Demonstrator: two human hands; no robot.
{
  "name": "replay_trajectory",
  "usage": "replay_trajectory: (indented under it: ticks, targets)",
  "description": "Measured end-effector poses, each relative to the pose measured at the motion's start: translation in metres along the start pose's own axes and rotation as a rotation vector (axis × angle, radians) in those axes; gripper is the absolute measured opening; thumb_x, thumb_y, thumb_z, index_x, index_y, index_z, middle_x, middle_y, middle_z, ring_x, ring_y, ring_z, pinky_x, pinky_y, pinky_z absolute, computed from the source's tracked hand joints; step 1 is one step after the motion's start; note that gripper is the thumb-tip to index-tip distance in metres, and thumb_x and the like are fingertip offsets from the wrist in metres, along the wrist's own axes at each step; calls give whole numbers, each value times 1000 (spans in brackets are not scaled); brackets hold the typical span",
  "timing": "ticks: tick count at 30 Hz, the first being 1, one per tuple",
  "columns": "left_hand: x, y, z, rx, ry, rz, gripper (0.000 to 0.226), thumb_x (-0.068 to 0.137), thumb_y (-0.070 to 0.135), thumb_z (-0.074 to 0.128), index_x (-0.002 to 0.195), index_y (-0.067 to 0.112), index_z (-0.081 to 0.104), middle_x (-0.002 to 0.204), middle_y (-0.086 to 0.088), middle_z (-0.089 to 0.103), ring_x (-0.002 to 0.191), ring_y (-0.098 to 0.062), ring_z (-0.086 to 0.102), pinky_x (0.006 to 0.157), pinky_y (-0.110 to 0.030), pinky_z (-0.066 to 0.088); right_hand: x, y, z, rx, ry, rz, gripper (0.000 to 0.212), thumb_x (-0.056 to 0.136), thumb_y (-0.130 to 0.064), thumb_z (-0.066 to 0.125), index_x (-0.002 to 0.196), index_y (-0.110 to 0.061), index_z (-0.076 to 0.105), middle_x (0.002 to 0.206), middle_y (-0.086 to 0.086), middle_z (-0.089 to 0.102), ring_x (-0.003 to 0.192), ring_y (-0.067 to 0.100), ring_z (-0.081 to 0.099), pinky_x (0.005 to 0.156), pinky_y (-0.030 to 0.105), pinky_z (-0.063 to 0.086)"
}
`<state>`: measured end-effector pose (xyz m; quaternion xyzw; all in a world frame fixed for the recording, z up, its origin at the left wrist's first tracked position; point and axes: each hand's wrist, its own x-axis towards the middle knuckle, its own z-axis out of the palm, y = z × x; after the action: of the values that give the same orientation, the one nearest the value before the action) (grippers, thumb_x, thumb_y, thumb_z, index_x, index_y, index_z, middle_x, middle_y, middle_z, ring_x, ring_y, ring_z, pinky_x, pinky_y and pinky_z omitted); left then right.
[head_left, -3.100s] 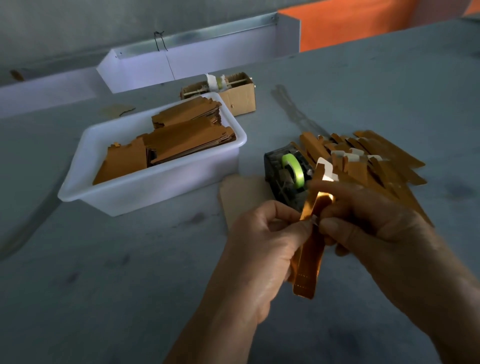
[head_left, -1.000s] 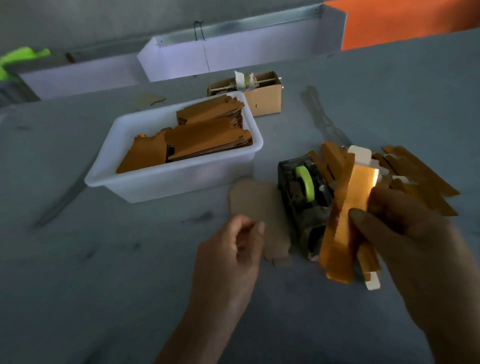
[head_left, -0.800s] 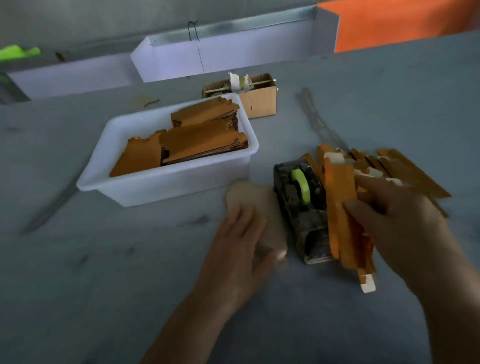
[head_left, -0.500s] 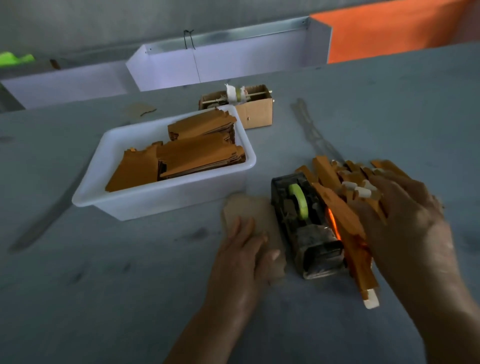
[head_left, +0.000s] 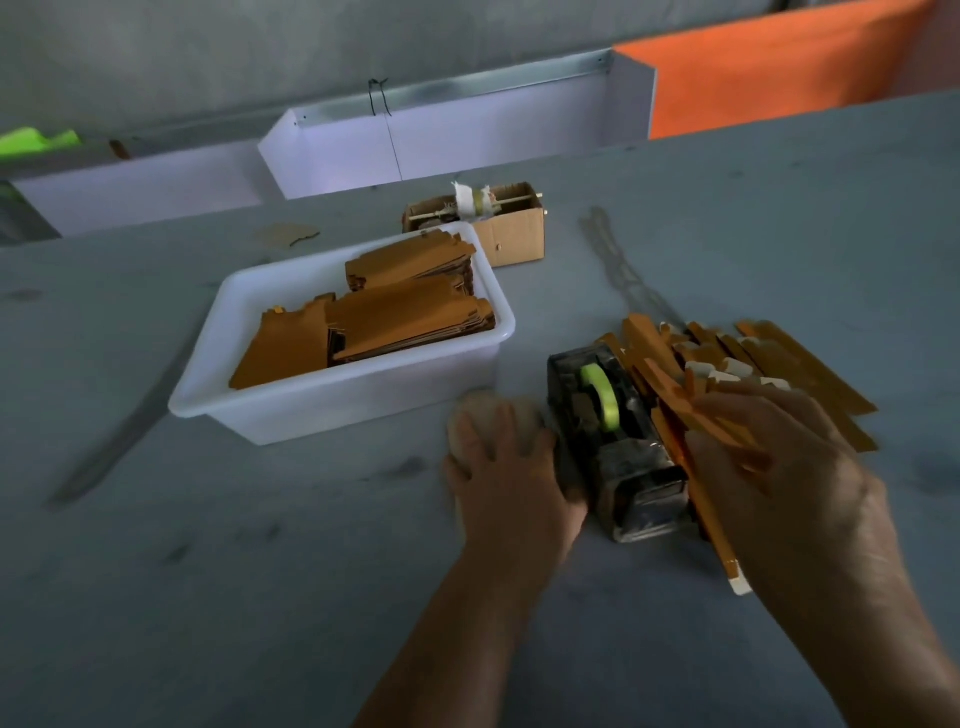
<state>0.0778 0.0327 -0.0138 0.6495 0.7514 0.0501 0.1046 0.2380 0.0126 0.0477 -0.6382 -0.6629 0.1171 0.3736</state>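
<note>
Head view: left hand (head_left: 511, 478) lies flat-fingered on a beige carton blank (head_left: 483, 401) just left of the tape dispenser (head_left: 623, 467); right hand (head_left: 789, 467) rests spread over folded orange cartons (head_left: 649, 343) right of it. The blank looks thin, light, bendy: pinch its edge.

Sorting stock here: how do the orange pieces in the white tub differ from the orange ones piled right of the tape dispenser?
The orange card sheets in the white plastic tub are broad, in flat layered stacks; the orange card strips on the grey table are narrow, long and loosely fanned. The strips show white end tabs; the sheets show none. The right hand rests on the strips; nothing touches the sheets. Both are orange card.
</note>
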Motion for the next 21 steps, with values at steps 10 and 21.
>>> replay_trajectory:
  ticks: [10,21]
  targets:
    - [-56,-29,2,-21,16,79,47,89,56,42,134,43,40,160,5,9,146,-37,-8,117,-49,13,-14,-21,0,102,-67,-94,22,84,-12,65,105,-12,70,116,0,62,97,17,61,72,8,38]
    - [-45,-54,-16,-559,155,-378,62,58,41,86,104,13,54,103,-6,56,104,-27,56,89,-37,47,-14,-19,6,156,-94,-83,21,86,-12,63,105,-17,69,113,-5,63,86,7,60,63,-1,43]
